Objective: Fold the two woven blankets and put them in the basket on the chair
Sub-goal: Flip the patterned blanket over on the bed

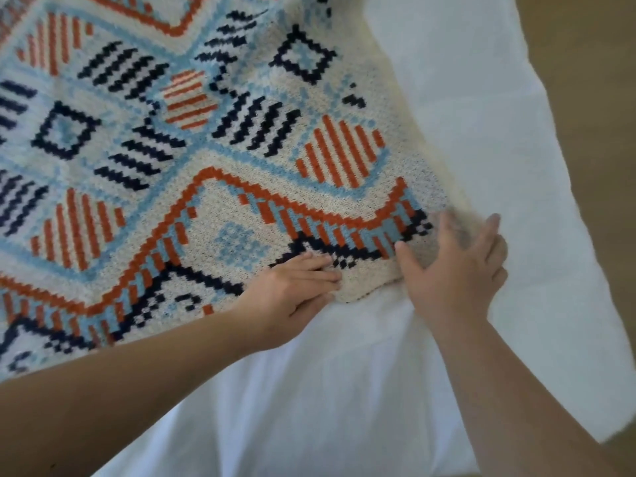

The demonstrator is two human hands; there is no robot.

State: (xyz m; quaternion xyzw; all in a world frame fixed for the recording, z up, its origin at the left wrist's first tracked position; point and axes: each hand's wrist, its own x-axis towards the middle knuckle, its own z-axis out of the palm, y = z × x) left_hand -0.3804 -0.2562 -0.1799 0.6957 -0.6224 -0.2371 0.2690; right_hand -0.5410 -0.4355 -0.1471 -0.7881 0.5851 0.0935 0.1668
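Two bare forearms reach in from the near edge. The left hand (292,287) lies flat on the woven blanket (192,139), fingers straight and together, pressing its near corner. The right hand (454,270), just beside it, rests on that same corner with fingers spread apart, a little blurred. The blanket is laid out patterned side up, covering the far left of the white sheet (481,149). Brown floor (592,63) shows at far right.

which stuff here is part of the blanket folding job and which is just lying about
Job: woven blanket; left hand and right hand, both at its near corner.
Lying about: white sheet under the blanket; brown floor.
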